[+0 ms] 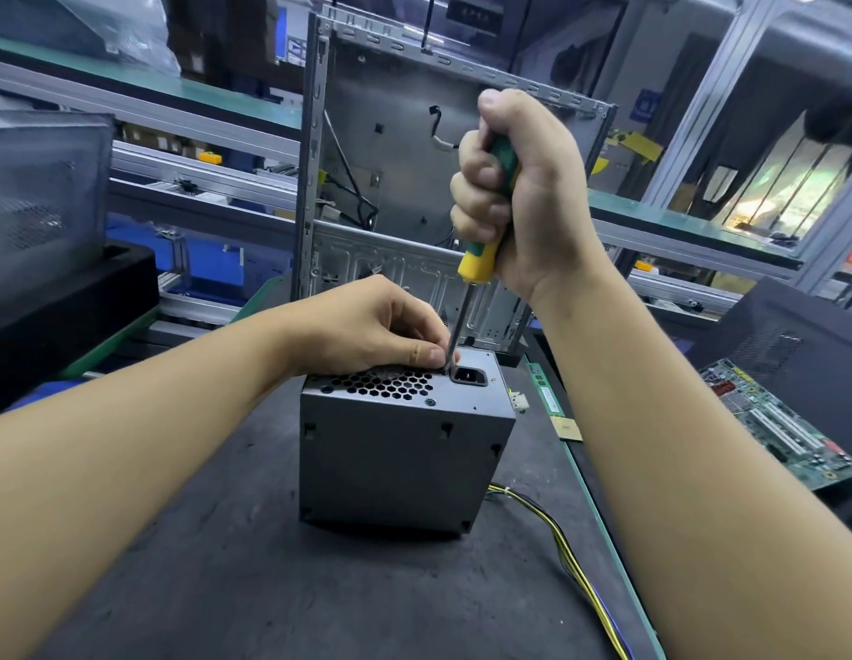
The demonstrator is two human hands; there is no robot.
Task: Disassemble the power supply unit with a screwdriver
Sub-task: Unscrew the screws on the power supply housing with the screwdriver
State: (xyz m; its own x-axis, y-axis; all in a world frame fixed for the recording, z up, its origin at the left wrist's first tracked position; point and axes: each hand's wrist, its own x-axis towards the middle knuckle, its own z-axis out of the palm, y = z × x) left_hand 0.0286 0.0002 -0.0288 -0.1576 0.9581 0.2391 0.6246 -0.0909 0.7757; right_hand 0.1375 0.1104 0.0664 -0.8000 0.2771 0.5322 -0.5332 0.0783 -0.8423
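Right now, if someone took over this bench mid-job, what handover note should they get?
Right hand grips the screwdriver handle in a fist, shaft upright.
Left hand rests on top of the power supply unit, thumb and forefinger pinching the shaft near its tip, beside the power socket.
The unit stands on the dark mat, cables trailing right.
Done: nothing visibly removed; cover on, near-edge screw still in.
Left: the screw under the tip (state hidden), the others, then the cover.
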